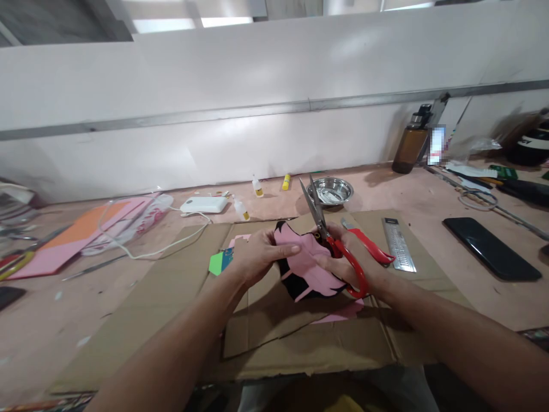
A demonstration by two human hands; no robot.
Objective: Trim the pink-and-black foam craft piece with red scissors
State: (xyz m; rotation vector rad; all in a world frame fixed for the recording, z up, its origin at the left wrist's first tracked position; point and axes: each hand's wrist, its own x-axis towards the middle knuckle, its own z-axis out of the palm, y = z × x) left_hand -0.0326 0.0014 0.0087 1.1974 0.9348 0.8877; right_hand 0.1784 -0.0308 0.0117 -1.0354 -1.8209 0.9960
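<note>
A pink-and-black cutout (pixel 300 252), thin like paper or foam sheet, is raised over a cardboard sheet (pixel 167 309). My left hand (pixel 257 254) pinches its left side, thumb on the pink face. Red-handled scissors (pixel 318 212) are in my right hand (pixel 343 268), their parted blades pointing up and away, clear of the cutout. The thumb of that same hand also presses on the cutout's right side. Some fingers of both hands are hidden behind it. Pink scraps (pixel 343 312) and a green-and-blue piece (pixel 219 261) lie on the cardboard below.
A red-handled knife (pixel 371 243) and metal ruler (pixel 398 243) lie right of my hands, beyond them a black phone (pixel 491 249). Behind are a steel bowl (pixel 349 191), glue bottles (pixel 257 187) and a white power bank (pixel 203 205) with cable. Coloured sheets (pixel 81 229) lie left.
</note>
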